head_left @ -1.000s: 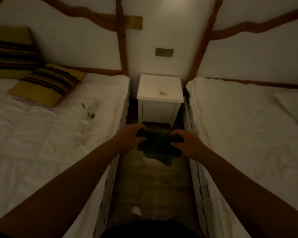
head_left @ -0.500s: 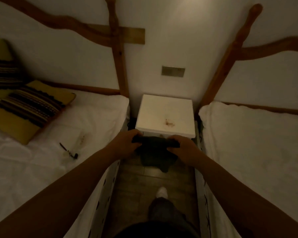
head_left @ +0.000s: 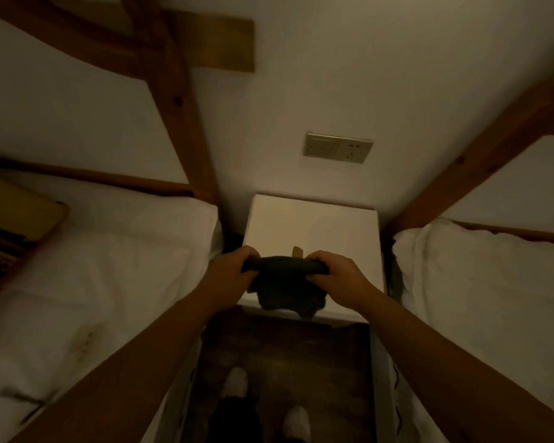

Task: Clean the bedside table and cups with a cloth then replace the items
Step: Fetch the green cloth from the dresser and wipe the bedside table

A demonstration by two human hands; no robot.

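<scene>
Dark cloth — bunched, drooping

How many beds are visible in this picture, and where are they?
2. One bed is left of the bedside table, the other bed is right of it. Both are cut off by the picture's edges.

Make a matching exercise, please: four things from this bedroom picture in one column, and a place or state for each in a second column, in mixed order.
Things:
1. dark cloth
2. bedside table
3. wall socket
4. striped pillow

Places or states:
A. on the wall above the table
B. on the bed at far left
C. held by left hand and right hand
D. between the two beds

Pairs: 1-C, 2-D, 3-A, 4-B
</scene>
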